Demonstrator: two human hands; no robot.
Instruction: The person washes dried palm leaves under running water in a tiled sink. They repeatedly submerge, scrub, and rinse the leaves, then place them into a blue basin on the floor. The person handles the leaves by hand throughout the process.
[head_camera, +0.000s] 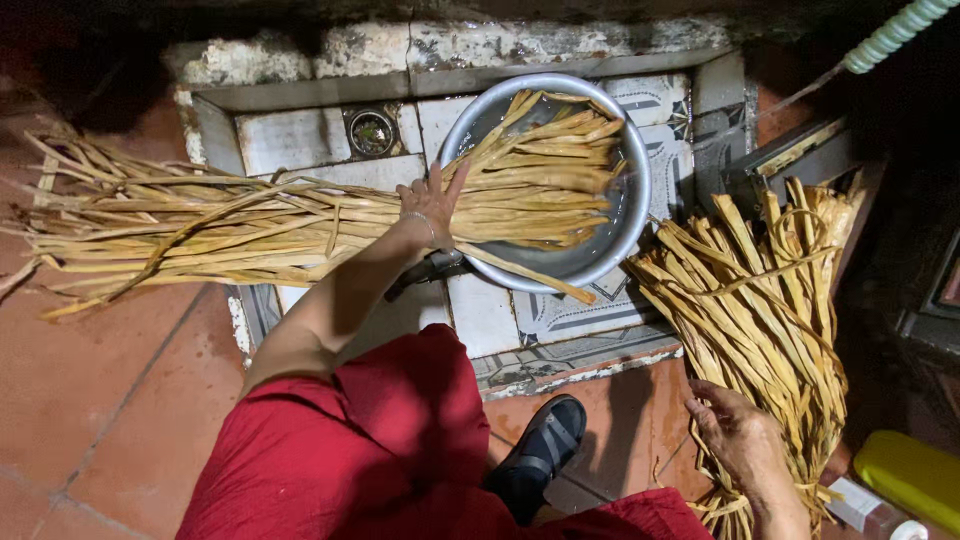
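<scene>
A long bundle of dried yellow leaf strips (250, 225) lies across the tiled wash area, its right end resting in a round metal basin (625, 225) with water. My left hand (432, 205) presses flat on the bundle at the basin's rim, fingers spread, a thin bracelet at the wrist. My right hand (735, 432) rests on the lower end of a second bundle of the same strips (765, 300), which lies at the right, tied with a strip loop near its top.
A floor drain (371, 132) sits in the tiled tray behind the bundle. A green ribbed hose (890, 35) runs in at top right. A yellow container (910, 475) stands at bottom right. My black sandal (540, 450) rests on the red tile floor.
</scene>
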